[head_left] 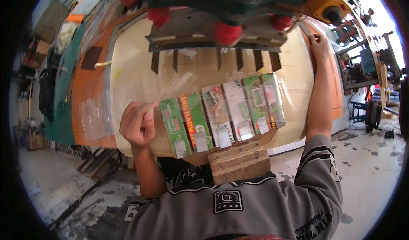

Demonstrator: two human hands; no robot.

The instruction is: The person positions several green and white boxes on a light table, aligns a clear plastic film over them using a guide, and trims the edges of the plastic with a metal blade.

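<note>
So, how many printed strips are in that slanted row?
6, side by side, starting at the left hand: green strip, second green strip, pale strip, white strip, third green strip, end strip. None looks hidden.

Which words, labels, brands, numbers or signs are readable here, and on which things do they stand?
I won't copy wording, only locate it:
Green-and-white panels, beside the left hand: large coloured lettering readable, small print blurred.
Gray shirt: light and dark lettering, partly curved away.
Chest badge: a sign above stars.
</note>
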